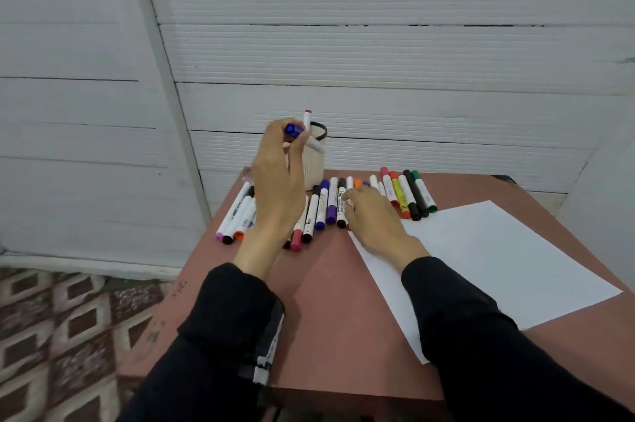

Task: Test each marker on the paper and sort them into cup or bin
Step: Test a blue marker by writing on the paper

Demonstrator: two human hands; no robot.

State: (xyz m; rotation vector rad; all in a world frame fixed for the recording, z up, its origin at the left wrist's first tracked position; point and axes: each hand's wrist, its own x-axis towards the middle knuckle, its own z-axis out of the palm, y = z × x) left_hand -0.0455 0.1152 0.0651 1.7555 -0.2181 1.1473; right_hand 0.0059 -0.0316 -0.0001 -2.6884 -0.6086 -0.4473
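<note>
left hand [280,177]: pinches blue-capped marker [305,137] over the cup [314,165], barrel tilted toward the rim
right hand [372,215]: fingers curled on the desk's marker row [330,205], grip unclear
paper [481,260]: right of the row

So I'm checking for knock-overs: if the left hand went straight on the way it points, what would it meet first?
Probably the cup: the left hand, holding a blue-capped marker, points at it. Depth is hard to judge.
</note>
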